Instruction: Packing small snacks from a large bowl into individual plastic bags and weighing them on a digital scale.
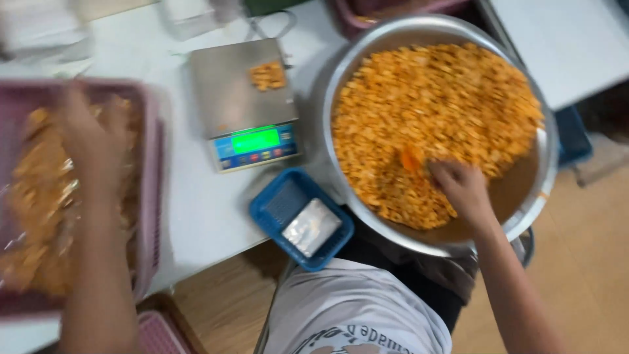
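My right hand (462, 187) reaches into a large round metal basin (547, 154) full of small orange snack pieces (432, 105). Its fingers close around an orange scoop (413, 158) dug into the pieces. My left hand (88, 134), blurred by motion, hovers with fingers spread over a purple plastic crate (152, 170) holding clear bags filled with the same orange snacks (39, 216). I see nothing in that hand.
A digital scale (246, 101) with a lit green display stands between crate and basin, a small heap of snacks (267, 75) on its steel pan. A blue basket (288, 196) with a silvery packet (313, 226) sits at the white table's front edge. Another purple crate (157, 331) is below.
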